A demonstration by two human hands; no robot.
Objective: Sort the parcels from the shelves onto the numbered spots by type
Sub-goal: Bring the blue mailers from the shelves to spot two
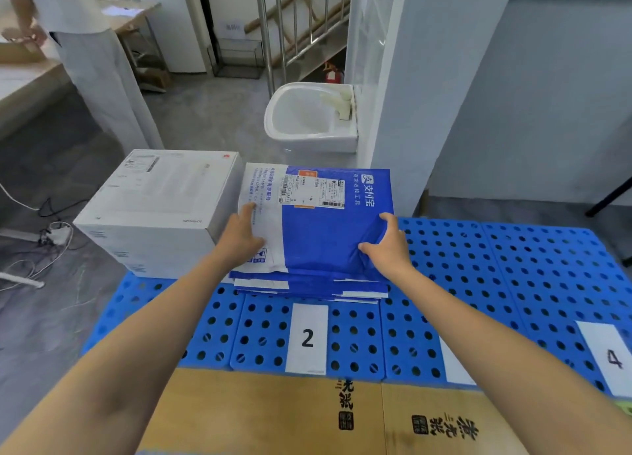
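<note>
Left hand (242,235) flat-fingered, right hand (386,246) pinching the blue-and-white plastic mailer (314,229). Careful, that slick pile (307,285) beneath might slide

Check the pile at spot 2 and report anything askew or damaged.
The top mailer is rumpled at its near right corner, where the right hand pinches it; the left hand presses its white edge flat. The pile under it lies staggered, edges not flush. No tear or spill shows.

Blue perforated pallet (496,276) on floor (212,119). On it: white box (160,208) far-left, stack of blue mailers (325,246) touching it, label 2 (307,338), label 4 (612,359).
</note>
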